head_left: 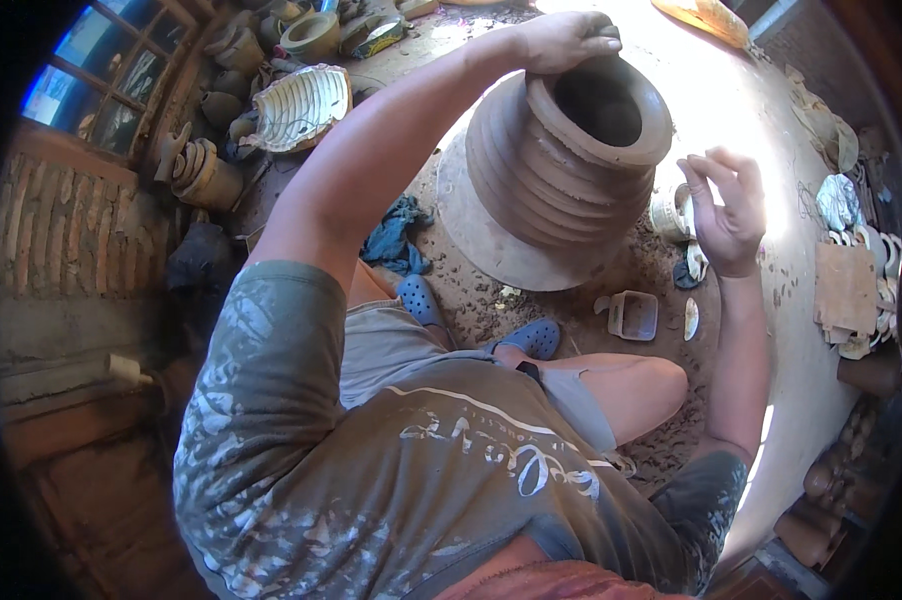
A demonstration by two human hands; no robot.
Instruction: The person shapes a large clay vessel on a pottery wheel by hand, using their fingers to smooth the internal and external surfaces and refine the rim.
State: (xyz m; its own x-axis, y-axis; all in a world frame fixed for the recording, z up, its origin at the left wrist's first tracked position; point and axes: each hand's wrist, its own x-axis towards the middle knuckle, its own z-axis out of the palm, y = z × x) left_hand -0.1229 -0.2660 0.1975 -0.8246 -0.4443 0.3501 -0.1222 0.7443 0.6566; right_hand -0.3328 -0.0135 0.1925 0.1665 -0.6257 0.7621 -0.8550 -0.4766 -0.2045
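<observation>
A large wet clay pot [561, 190] with ridged, coil-like walls and a wide round mouth stands on a round flat base [471, 225], tilted in my view. My left hand [571, 42] reaches across to the pot's far rim. Its fingers are curled together with the thumb near the rim, and dark clay smears the fingertips; what they close on is hidden. To the right of the pot, my right hand [728, 205] is raised in the air, apart from the clay. Its fingers are bent and spread from the thumb, with nothing visible between them.
A small clear square tub [633, 316] and a pale oval piece [691, 319] lie on the floor by my right knee. A white container [671, 212] sits beside the pot. Left of the pot is a blue cloth [398, 236]. Stacked pots and a ribbed white mould [301, 108] line the left wall.
</observation>
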